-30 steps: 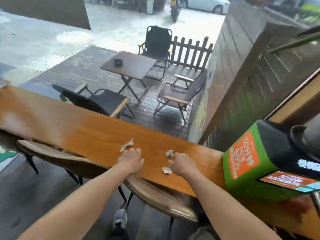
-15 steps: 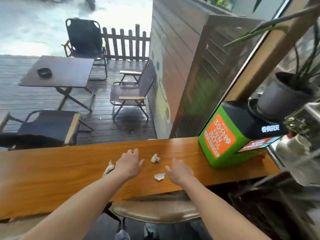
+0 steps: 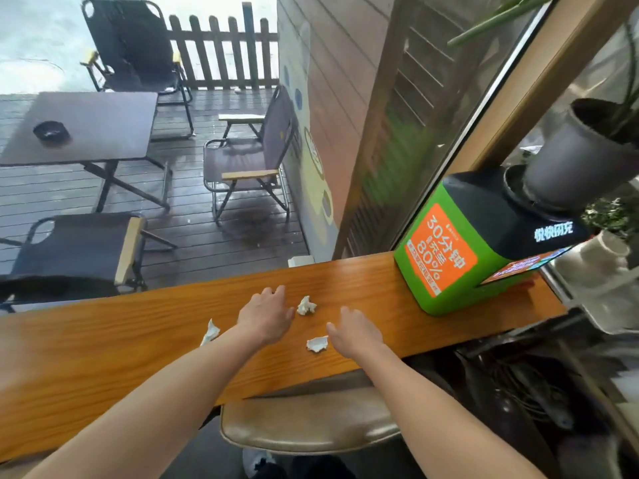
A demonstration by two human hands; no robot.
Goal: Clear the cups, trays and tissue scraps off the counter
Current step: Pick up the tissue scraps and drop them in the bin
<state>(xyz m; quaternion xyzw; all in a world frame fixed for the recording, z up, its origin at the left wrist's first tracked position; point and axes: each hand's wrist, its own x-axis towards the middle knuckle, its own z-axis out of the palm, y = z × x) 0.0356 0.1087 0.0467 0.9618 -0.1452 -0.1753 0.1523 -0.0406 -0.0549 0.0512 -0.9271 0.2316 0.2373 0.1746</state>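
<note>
While both hands hover spread and empty over the counter [image 3: 103,354], one tissue scrap [image 3: 317,344] lies just inside the right hand [image 3: 356,331], another [image 3: 306,305] just beyond the left hand's [image 3: 266,314] thumb.

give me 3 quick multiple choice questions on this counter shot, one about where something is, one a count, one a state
1. Where does the green box stand?
A. at the counter's right end
B. on the stool
C. on the patio table

2. How many tissue scraps lie on the counter?
A. one
B. three
C. five

3. What is the left hand doing?
A. gripping a cup
B. spread open above the wood, holding nothing
C. clenched round a tray

Key:
1 A, the box sits on the wood by the window frame.
2 B, one scrap left of the left hand, one between the hands, one by the right hand.
3 B, its fingers are spread and no scrap is in its grip.
</note>
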